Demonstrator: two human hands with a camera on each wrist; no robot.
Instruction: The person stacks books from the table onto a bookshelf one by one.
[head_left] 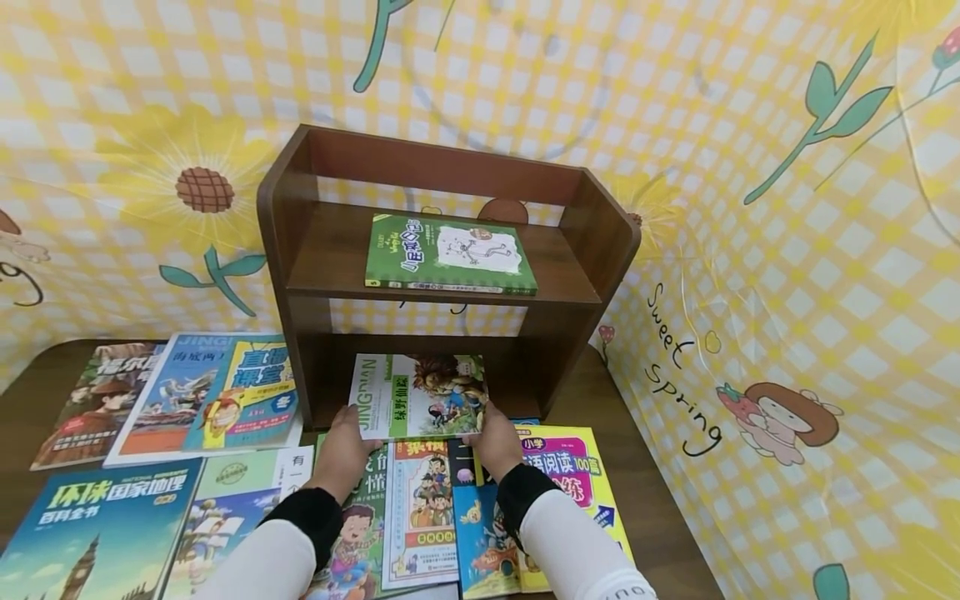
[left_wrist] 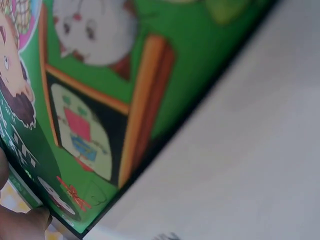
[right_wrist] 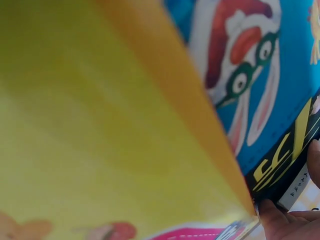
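Both hands hold a white and green book with a lion-like figure on its cover, at the front of the lower shelf. My left hand grips its left end, and my right hand grips the right end. In the left wrist view, part of the left hand shows at the lower left beside a green cover. Fingers of the right hand appear at the lower right of the right wrist view, by a book's pale spine. The brown two-tier bookshelf stands around the held book.
A green comic book lies flat on the upper shelf. Several books cover the table in front, among them a blue-green atlas-like book, a child-covered green book and a yellow workbook. Patterned cloth hangs behind and right.
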